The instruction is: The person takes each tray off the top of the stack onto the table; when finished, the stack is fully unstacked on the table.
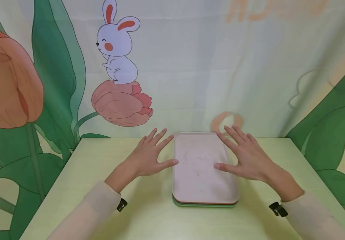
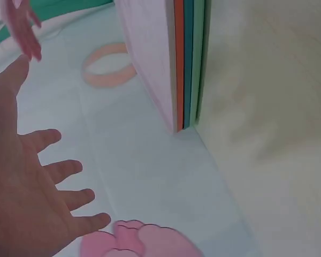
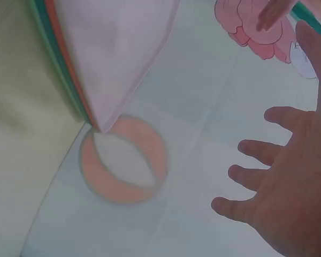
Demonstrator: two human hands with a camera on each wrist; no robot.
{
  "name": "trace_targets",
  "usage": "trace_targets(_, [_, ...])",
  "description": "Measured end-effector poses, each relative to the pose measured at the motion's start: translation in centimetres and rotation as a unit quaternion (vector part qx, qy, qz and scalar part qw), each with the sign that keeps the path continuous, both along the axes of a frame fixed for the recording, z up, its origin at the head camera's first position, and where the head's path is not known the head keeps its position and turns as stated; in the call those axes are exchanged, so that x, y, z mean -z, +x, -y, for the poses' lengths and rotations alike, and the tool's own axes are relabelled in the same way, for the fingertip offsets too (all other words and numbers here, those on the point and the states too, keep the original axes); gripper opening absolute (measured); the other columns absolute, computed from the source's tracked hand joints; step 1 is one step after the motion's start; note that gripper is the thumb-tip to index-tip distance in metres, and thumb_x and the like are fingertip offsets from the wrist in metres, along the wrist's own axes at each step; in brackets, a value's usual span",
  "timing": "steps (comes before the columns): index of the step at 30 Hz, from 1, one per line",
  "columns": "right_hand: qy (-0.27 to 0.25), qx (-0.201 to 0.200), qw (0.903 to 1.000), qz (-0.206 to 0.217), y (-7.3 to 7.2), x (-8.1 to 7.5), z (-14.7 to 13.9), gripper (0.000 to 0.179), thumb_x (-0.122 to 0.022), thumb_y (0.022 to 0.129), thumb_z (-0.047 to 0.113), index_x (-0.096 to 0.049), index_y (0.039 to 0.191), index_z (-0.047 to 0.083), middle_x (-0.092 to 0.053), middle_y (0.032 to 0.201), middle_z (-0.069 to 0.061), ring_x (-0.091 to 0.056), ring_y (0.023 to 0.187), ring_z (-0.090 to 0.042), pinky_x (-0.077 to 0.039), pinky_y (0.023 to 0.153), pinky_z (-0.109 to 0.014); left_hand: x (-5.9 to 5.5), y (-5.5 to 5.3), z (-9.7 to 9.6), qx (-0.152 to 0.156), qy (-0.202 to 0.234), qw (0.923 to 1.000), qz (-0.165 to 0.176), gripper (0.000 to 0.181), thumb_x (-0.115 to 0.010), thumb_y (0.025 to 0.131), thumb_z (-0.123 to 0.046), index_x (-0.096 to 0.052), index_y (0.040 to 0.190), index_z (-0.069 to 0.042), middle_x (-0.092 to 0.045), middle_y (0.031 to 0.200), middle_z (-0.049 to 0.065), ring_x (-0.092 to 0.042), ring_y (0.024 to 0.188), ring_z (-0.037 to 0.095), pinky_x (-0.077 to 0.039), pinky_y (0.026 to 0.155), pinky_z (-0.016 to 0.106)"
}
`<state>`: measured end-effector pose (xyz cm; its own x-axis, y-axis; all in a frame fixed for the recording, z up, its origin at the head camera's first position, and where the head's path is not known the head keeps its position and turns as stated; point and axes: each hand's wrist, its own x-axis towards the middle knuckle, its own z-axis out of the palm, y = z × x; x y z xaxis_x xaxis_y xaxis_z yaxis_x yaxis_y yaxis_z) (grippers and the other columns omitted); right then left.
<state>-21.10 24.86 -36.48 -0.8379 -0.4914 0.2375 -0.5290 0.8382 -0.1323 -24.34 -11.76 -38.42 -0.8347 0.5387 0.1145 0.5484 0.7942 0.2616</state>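
Observation:
A stack of thin rectangular trays or boards lies on the table, its pale pink top one (image 1: 202, 170) showing faint smudges. From the side, orange (image 2: 180, 64), blue (image 2: 188, 64) and green (image 2: 197, 64) layers show beneath the pink. My left hand (image 1: 148, 155) hovers at the stack's left side with fingers spread, holding nothing. Over the right side is my right hand (image 1: 247, 156), its fingers likewise spread and nothing held. In both wrist views the left hand (image 2: 27, 182) and the right hand (image 3: 294, 176) appear apart from the stack.
The light yellow-green table (image 1: 100, 200) extends around the stack. Behind it hangs a curtain (image 1: 190, 66) printed with a rabbit, tulips and green leaves, close to the table's back edge. A small black clip or strap (image 1: 278, 209) sits by the right sleeve, another (image 1: 121, 204) by the left.

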Motion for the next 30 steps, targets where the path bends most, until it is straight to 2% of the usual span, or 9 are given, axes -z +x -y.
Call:
trace_targets(4, [-0.041,0.006,0.9989,0.023,-0.4,0.7,-1.4,0.098,-0.07,0.094,0.065,-0.027,0.17,0.02,-0.021,0.174,-0.015,-0.016,0.159,-0.045,-0.021,0.119,-0.076,1.0,-1.3,1.1,-0.004,0.086,0.9941,0.067,0.09,-0.054,0.099,-0.073,-0.022,0.171,-0.029,-0.015,0.177,0.003,-0.011,0.162,0.037,-0.02,0.126,0.064])
trace_targets(7, [-0.089,0.016,0.994,0.061,-0.8,1.6,-2.4,0.099,-0.072,0.095,0.06,-0.022,0.171,0.018,-0.023,0.173,-0.016,-0.019,0.158,-0.046,-0.024,0.118,-0.076,2.1,-2.0,1.8,-0.01,0.146,0.9828,0.113,0.09,-0.056,0.101,-0.068,-0.02,0.171,-0.024,-0.019,0.176,0.006,-0.017,0.161,0.035,-0.023,0.126,0.063])
trace_targets(10, [-0.149,0.032,0.982,0.111,-1.4,2.9,-3.1,0.099,-0.072,0.098,0.054,-0.018,0.171,0.015,-0.022,0.173,-0.017,-0.021,0.157,-0.046,-0.025,0.117,-0.076,3.3,-2.2,2.3,-0.037,0.195,0.9675,0.157,0.091,-0.056,0.102,-0.067,-0.018,0.172,-0.023,-0.025,0.174,0.007,-0.029,0.158,0.035,-0.028,0.125,0.061])
trace_targets(12, [-0.198,0.046,0.9677,0.149,-1.8,4.0,-3.5,0.096,-0.069,0.101,0.051,-0.016,0.171,0.014,-0.024,0.172,-0.02,-0.025,0.155,-0.047,-0.028,0.117,-0.075,4.2,-2.2,2.5,-0.069,0.229,0.9527,0.188,0.091,-0.057,0.101,-0.067,-0.019,0.171,-0.025,-0.03,0.172,0.008,-0.036,0.154,0.037,-0.034,0.122,0.061])
trace_targets(16, [-0.301,0.081,0.923,0.226,-2.3,6.1,-3.8,0.089,-0.063,0.105,0.05,-0.015,0.171,0.015,-0.029,0.168,-0.025,-0.033,0.151,-0.048,-0.037,0.114,-0.071,6.2,-1.7,2.0,-0.118,0.318,0.9035,0.262,0.087,-0.063,0.102,-0.059,-0.021,0.171,-0.023,-0.037,0.168,0.015,-0.048,0.145,0.04,-0.052,0.107,0.056])
trace_targets(19, [-0.361,0.107,0.8845,0.275,-2.8,7.4,-3.6,0.087,-0.059,0.107,0.053,-0.016,0.171,0.014,-0.032,0.165,-0.027,-0.036,0.149,-0.048,-0.041,0.113,-0.067,7.7,-1.1,0.8,-0.124,0.374,0.8637,0.314,0.082,-0.064,0.106,-0.045,-0.023,0.169,-0.015,-0.042,0.162,0.022,-0.054,0.139,0.043,-0.061,0.094,0.052])
trace_targets(21, [-0.387,0.121,0.8629,0.301,-3.0,8.1,-3.4,0.087,-0.057,0.107,0.055,-0.016,0.171,0.012,-0.033,0.164,-0.028,-0.039,0.147,-0.048,-0.045,0.112,-0.064,8.5,-0.7,-0.2,-0.12,0.394,0.8475,0.335,0.077,-0.063,0.108,-0.037,-0.023,0.168,-0.01,-0.045,0.157,0.024,-0.057,0.134,0.044,-0.063,0.09,0.051])
trace_targets(25, [-0.406,0.14,0.8368,0.34,-3.3,9.1,-2.9,0.089,-0.058,0.106,0.057,-0.017,0.17,0.011,-0.036,0.162,-0.027,-0.043,0.145,-0.047,-0.052,0.106,-0.057,9.4,-0.4,-1.9,-0.114,0.419,0.8292,0.352,0.071,-0.06,0.11,-0.026,-0.024,0.167,-0.005,-0.047,0.152,0.026,-0.059,0.132,0.043,-0.064,0.086,0.052])
trace_targets(30, [-0.393,0.161,0.8336,0.353,-3.3,9.6,-2.5,0.085,-0.061,0.107,0.047,-0.017,0.169,0.008,-0.037,0.161,-0.028,-0.045,0.142,-0.046,-0.057,0.097,-0.048,9.8,-0.4,-3.1,-0.115,0.431,0.8175,0.364,0.069,-0.06,0.109,-0.018,-0.025,0.166,-0.003,-0.046,0.152,0.028,-0.058,0.131,0.043,-0.065,0.082,0.05])
